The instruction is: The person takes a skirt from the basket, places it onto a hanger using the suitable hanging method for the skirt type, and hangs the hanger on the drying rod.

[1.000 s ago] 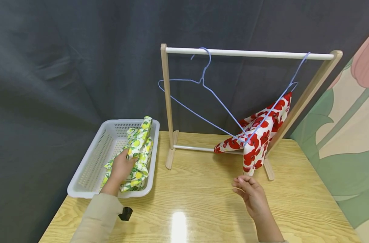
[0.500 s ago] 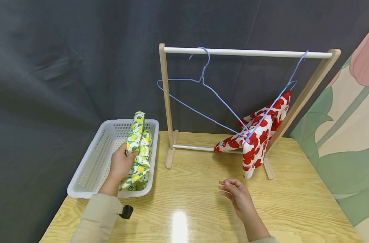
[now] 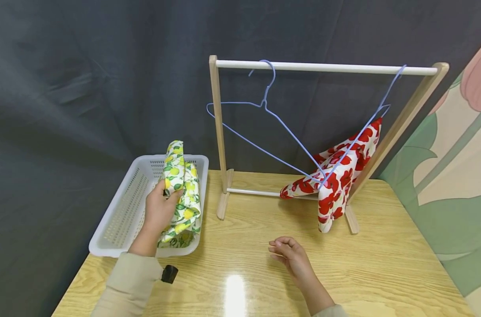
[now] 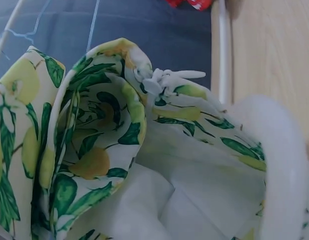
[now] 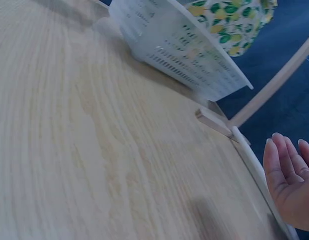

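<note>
Over the basket (image 3: 113, 203): lemon-print cloth (image 3: 189, 202), gripped by the left hand (image 3: 159, 209), not yet hung. On the rack (image 3: 327, 67): red-flowered cloth (image 3: 339, 187), already hung; one bare hanger (image 3: 265, 94). Right hand (image 3: 293, 255): relaxed, holding nothing.

Backed by dark, creased fabric (image 3: 86, 88); edged at right by a pink-and-green floral panel (image 3: 454, 176); fronted by a wood-grain counter (image 3: 383, 255) catching bright glare (image 3: 235, 293).
</note>
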Action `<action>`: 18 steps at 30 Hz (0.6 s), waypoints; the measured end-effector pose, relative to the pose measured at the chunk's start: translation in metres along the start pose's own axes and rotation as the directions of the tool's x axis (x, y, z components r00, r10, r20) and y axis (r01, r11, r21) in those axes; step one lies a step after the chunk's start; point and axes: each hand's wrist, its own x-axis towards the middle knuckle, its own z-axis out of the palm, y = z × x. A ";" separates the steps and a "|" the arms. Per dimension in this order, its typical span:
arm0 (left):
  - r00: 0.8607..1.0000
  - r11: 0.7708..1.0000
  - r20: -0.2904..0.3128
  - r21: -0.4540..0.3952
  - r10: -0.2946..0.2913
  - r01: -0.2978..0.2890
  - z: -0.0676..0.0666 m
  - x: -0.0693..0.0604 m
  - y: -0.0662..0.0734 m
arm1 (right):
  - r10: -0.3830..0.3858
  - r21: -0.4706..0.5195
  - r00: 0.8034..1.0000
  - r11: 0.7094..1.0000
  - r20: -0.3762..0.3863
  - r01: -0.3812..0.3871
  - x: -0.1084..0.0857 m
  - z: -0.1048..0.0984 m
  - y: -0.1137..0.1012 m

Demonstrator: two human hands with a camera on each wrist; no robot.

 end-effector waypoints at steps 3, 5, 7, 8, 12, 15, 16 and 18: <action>1.000 1.000 -0.017 -0.013 0.020 -0.020 0.000 -0.001 0.007 | 0.018 0.006 1.000 1.000 0.023 -0.018 0.000 0.006 0.001; 0.999 0.999 -0.028 -0.027 0.030 -0.031 0.000 -0.002 0.012 | 0.036 0.005 0.999 0.999 0.014 -0.036 -0.001 0.014 -0.003; 0.998 0.998 -0.041 -0.046 0.038 -0.040 -0.001 -0.003 0.016 | 0.087 -0.013 0.996 0.996 -0.016 -0.087 -0.003 0.021 -0.006; 0.998 0.997 -0.047 -0.057 0.042 -0.045 -0.001 -0.004 0.018 | 0.109 -0.019 0.994 0.994 -0.022 -0.109 -0.004 0.025 -0.007; 0.996 0.994 -0.057 -0.087 0.061 -0.066 -0.001 -0.008 0.027 | 0.209 -0.005 0.976 0.978 -0.060 -0.209 -0.007 0.036 -0.012; 0.995 0.989 -0.056 -0.118 0.078 -0.084 0.000 -0.011 0.033 | 0.235 0.009 0.971 0.972 -0.048 -0.234 -0.007 0.040 -0.011; 0.995 0.987 -0.056 -0.131 0.084 -0.091 0.000 -0.012 0.036 | 0.238 0.016 0.970 0.971 -0.043 -0.238 -0.008 0.041 -0.010; 0.994 0.981 -0.064 -0.166 0.092 -0.102 0.001 -0.013 0.040 | 0.237 0.022 0.971 0.971 -0.029 -0.237 -0.007 0.042 -0.009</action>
